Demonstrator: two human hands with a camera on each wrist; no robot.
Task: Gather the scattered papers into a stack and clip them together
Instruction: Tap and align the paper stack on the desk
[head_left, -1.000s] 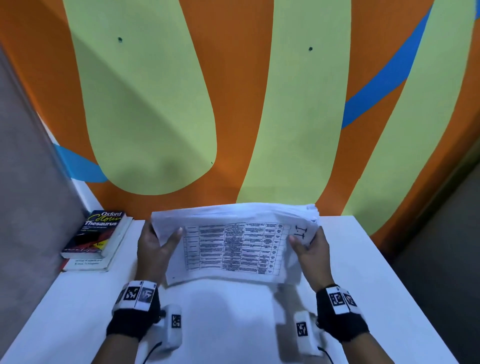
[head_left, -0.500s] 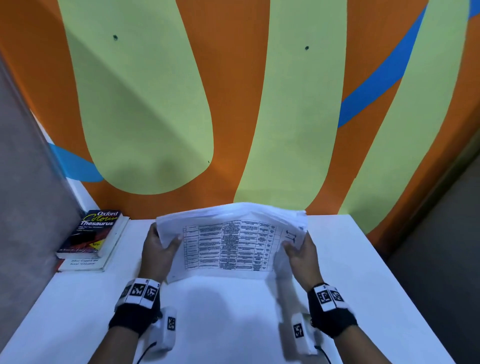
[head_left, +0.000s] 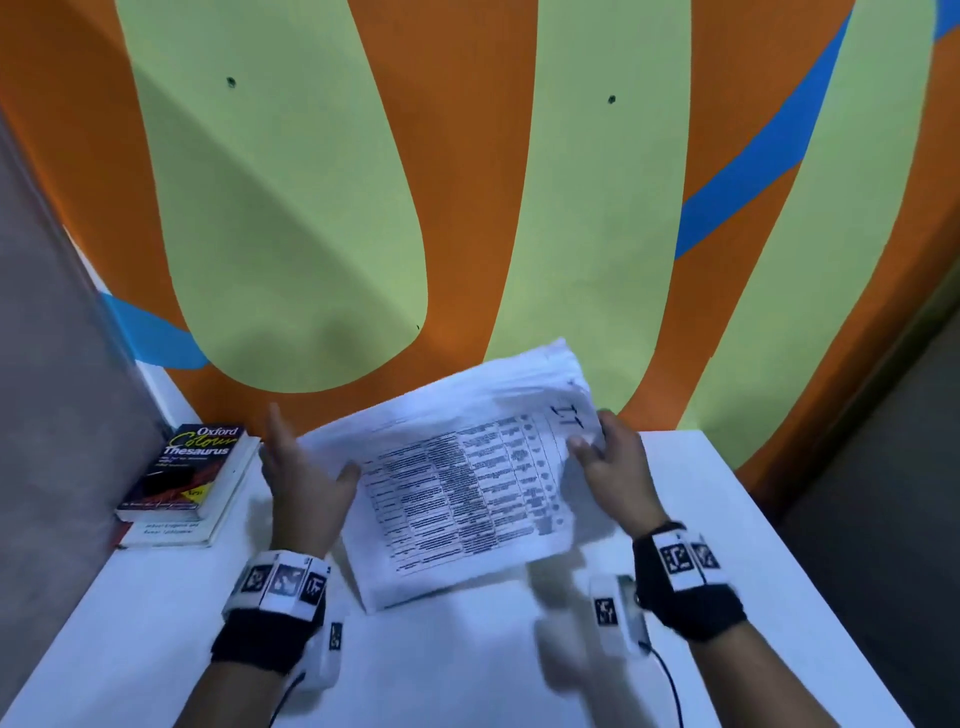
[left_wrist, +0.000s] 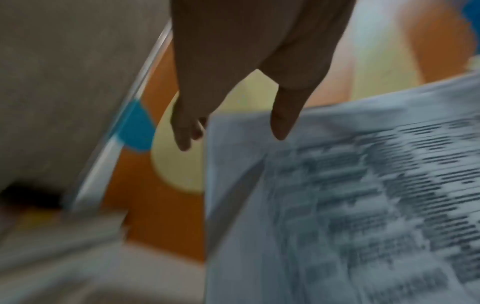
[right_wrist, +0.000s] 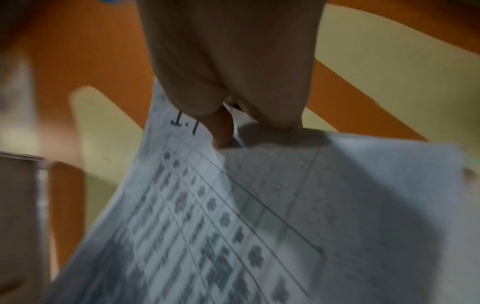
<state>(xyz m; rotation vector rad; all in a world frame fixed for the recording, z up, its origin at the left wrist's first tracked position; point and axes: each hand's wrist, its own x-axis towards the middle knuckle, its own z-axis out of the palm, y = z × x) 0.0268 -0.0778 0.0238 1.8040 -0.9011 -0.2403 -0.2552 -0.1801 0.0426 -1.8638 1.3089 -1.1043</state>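
Observation:
In the head view a stack of printed papers (head_left: 467, 483) hangs tilted above the white table (head_left: 467, 670), its right end higher than its left. My right hand (head_left: 592, 441) pinches the stack's upper right corner beside the handwritten "11". The right wrist view shows its thumb (right_wrist: 221, 131) on the top sheet (right_wrist: 233, 216) and its fingers behind. My left hand (head_left: 311, 447) is at the stack's left edge with straight, spread fingers. In the left wrist view its thumb (left_wrist: 283, 115) lies over the corner of the papers (left_wrist: 363, 205) and its fingers stand beside the edge.
Two books (head_left: 192, 467), an Oxford thesaurus on top, lie stacked at the table's far left against a grey partition (head_left: 57, 415). An orange, green and blue painted wall (head_left: 467, 208) stands right behind the table. The table's right edge drops off to a dark floor.
The stack has swung from level to tilted, right end up and left end down. My left hand has opened from its grip on the left edge. My right hand keeps its pinch.

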